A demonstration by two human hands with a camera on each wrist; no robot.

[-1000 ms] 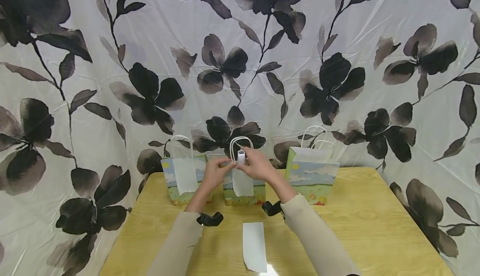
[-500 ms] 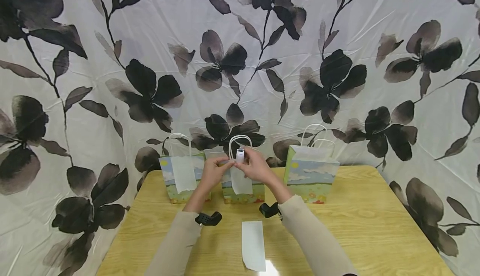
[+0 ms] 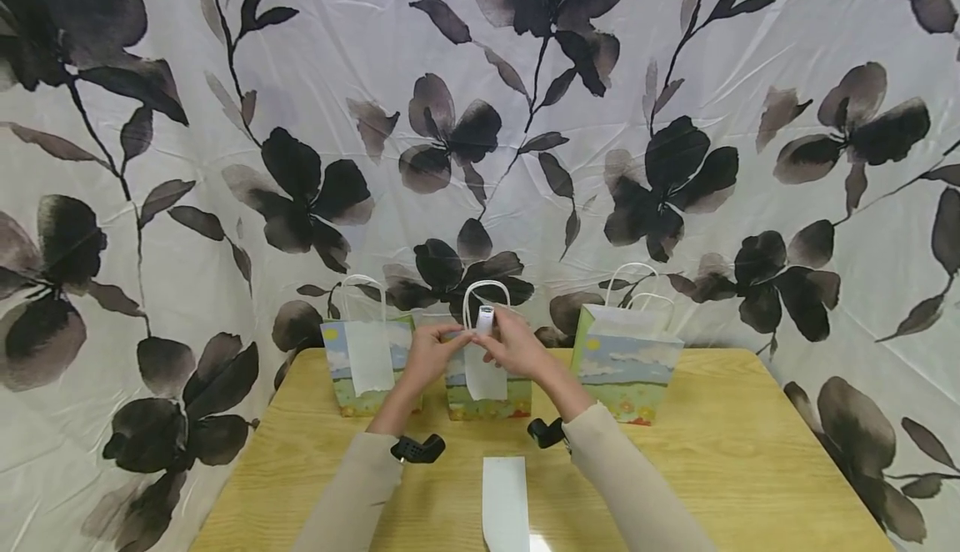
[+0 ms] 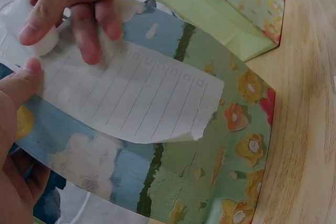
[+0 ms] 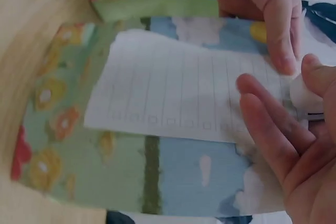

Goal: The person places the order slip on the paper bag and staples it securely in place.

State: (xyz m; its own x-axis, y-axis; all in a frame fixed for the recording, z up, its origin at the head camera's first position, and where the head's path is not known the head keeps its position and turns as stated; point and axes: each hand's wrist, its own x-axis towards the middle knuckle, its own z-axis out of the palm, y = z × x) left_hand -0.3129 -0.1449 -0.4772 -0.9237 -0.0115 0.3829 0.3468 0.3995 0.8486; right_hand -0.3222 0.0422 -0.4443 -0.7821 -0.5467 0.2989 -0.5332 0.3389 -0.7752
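A lined slip of paper [image 4: 142, 93] with small checkboxes lies against the front of the middle paper bag [image 3: 487, 409], at its top edge. My left hand [image 3: 432, 355] grips that edge, thumb in front and fingers behind the bag. In my right hand [image 3: 517, 343] is a small white stapler [image 3: 486, 318], pinched over the top of the slip. Two fingers [image 5: 273, 129] of the right hand reach down over the slip. The stapler's far part is hidden behind the bag and hand.
Matching bags stand on either side: the left bag [image 3: 345, 373] carries a paper slip [image 3: 370, 356], the right bag [image 3: 626, 368] has white handles. Another white slip [image 3: 505, 502] lies on the wooden table [image 3: 697, 469] nearer the body. Behind hangs a floral curtain [image 3: 562, 227].
The head view has shifted slightly, so the bags and table sit lower in it. Both hands stay at the middle bag's top edge; a right-hand finger now shows below the thumb.
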